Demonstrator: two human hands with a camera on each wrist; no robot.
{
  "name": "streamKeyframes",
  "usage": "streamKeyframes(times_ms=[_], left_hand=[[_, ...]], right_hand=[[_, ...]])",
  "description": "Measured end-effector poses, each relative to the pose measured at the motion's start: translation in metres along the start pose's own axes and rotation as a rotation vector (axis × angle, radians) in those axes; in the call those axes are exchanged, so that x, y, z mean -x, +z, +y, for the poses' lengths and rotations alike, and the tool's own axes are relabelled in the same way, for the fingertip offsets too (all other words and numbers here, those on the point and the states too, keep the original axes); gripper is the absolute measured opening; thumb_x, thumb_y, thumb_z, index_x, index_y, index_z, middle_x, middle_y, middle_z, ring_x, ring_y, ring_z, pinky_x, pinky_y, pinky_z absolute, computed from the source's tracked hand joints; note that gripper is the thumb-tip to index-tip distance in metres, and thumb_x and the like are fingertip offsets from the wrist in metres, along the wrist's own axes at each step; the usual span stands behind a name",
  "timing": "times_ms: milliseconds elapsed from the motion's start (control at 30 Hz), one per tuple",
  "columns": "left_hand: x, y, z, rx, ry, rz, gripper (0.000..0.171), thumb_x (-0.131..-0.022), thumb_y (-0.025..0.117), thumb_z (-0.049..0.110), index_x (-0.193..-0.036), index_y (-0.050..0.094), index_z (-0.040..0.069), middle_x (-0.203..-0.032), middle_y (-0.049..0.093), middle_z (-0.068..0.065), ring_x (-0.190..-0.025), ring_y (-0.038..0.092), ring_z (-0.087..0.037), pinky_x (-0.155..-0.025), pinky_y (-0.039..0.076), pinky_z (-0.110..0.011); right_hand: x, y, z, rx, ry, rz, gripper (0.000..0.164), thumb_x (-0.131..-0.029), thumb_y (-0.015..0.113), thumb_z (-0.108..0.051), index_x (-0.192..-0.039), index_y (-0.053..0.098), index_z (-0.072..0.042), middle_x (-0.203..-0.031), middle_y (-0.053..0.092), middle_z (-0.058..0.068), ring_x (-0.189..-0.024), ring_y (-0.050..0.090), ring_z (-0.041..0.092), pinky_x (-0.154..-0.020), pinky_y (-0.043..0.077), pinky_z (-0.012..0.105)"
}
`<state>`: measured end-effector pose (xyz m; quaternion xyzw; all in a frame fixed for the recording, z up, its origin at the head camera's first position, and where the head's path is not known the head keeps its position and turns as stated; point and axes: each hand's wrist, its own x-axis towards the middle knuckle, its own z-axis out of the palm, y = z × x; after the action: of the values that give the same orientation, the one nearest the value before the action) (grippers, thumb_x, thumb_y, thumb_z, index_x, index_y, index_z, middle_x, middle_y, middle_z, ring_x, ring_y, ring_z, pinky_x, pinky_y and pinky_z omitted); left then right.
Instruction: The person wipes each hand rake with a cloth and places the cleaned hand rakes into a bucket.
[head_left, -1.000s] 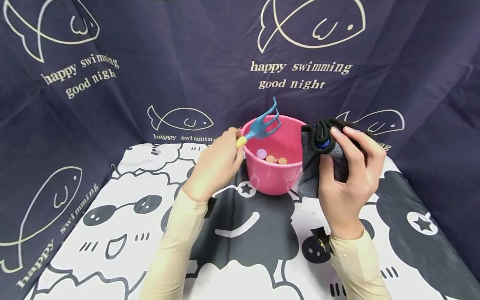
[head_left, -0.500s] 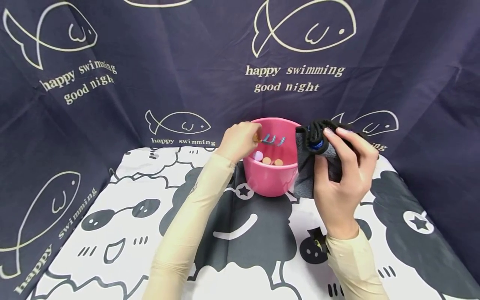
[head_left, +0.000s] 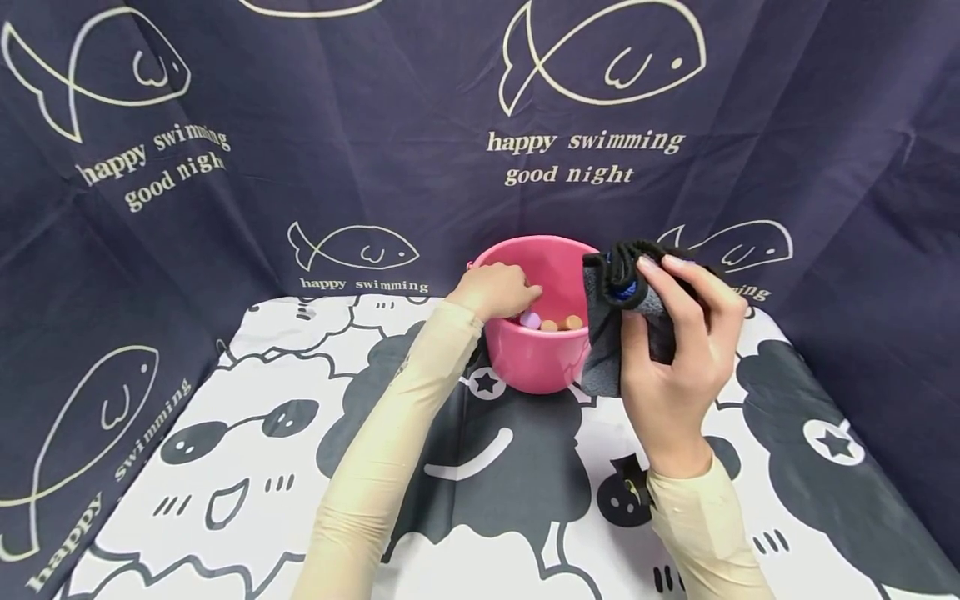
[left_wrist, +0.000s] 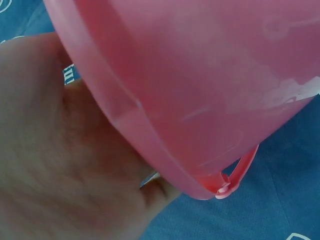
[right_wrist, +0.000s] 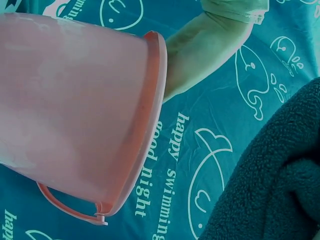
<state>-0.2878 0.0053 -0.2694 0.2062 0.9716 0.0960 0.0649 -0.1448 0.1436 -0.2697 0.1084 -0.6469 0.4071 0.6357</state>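
A pink bucket point(head_left: 536, 360) stands on the sheep-print cloth against the back curtain. My left hand point(head_left: 491, 289) reaches over its near left rim, the fingers dipping inside and partly hidden. Whether those fingers still hold the toy rake I cannot tell; the rake is out of sight. Low in the bucket lie a purple round piece point(head_left: 530, 320) and orange-tan round pieces point(head_left: 573, 322). My right hand point(head_left: 678, 367) grips a folded dark grey towel point(head_left: 604, 337) with black edging and some blue, held up beside the bucket's right side. The towel's fuzzy pile point(right_wrist: 270, 185) fills the right wrist view's lower right.
A dark blue curtain point(head_left: 375, 167) with fish drawings and lettering rises behind and at both sides. The black-and-white sheep cloth point(head_left: 247, 467) covers the surface in front. The bucket's pink handle point(right_wrist: 65, 207) hangs down along its outside.
My left hand has lowered the blue rake with the yellow handle into the bucket, and the rake has gone out of sight. The right hand keeps its grip on the towel.
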Motion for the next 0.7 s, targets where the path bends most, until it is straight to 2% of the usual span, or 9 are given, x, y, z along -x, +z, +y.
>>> streamKeyframes(times_ms=[133,267,367,500,600,700], left_hand=[[0.002,0.000,0.001,0.019,-0.011,0.007,0.044,-0.096,0.044,0.043,-0.069,0.065,0.015,-0.067,0.062,0.001,-0.076,0.065,-0.016,-0.085,0.054,-0.041],[0.002,0.000,0.001,0.014,-0.010,0.011,0.042,-0.095,0.045,0.044,-0.069,0.063,0.016,-0.070,0.064,0.000,-0.078,0.065,-0.016,-0.085,0.054,-0.040],[0.003,0.000,0.000,0.002,-0.008,0.015,0.039,-0.095,0.045,0.043,-0.076,0.067,0.016,-0.076,0.067,0.000,-0.082,0.065,-0.016,-0.087,0.054,-0.041],[0.003,0.001,0.000,-0.018,-0.006,0.027,0.037,-0.095,0.045,0.041,-0.084,0.070,0.016,-0.080,0.068,0.000,-0.085,0.064,-0.017,-0.087,0.054,-0.042],[0.003,0.002,-0.001,-0.025,0.004,0.037,0.035,-0.095,0.044,0.039,-0.085,0.070,0.016,-0.078,0.066,0.000,-0.083,0.064,-0.017,-0.084,0.054,-0.042],[0.004,0.003,-0.001,-0.025,0.013,0.035,0.035,-0.095,0.044,0.037,-0.085,0.070,0.016,-0.077,0.065,0.000,-0.082,0.064,-0.018,-0.082,0.054,-0.042]], right_hand=[[0.000,0.000,-0.001,0.002,0.001,-0.007,0.026,-0.080,0.065,-0.001,-0.104,0.075,-0.002,-0.109,0.062,0.033,-0.109,0.056,0.034,-0.096,0.043,0.038],[0.000,0.000,-0.001,-0.005,0.005,-0.025,0.027,-0.080,0.065,0.001,-0.105,0.075,-0.001,-0.110,0.061,0.033,-0.110,0.056,0.033,-0.096,0.044,0.035],[-0.001,0.000,0.000,-0.001,0.010,-0.092,0.029,-0.080,0.064,0.001,-0.107,0.074,-0.002,-0.112,0.061,0.031,-0.112,0.054,0.033,-0.096,0.043,0.034],[-0.007,-0.003,0.004,0.054,0.016,-0.191,0.030,-0.081,0.066,0.000,-0.110,0.073,-0.003,-0.114,0.062,0.029,-0.114,0.051,0.034,-0.097,0.039,0.040],[-0.013,-0.010,0.016,0.132,0.044,-0.221,0.029,-0.082,0.066,-0.001,-0.111,0.072,-0.001,-0.115,0.061,0.030,-0.113,0.049,0.038,-0.096,0.034,0.048],[-0.015,-0.018,0.044,0.220,0.101,-0.259,0.030,-0.083,0.066,-0.004,-0.113,0.072,-0.002,-0.118,0.060,0.028,-0.112,0.046,0.042,-0.094,0.032,0.053]])
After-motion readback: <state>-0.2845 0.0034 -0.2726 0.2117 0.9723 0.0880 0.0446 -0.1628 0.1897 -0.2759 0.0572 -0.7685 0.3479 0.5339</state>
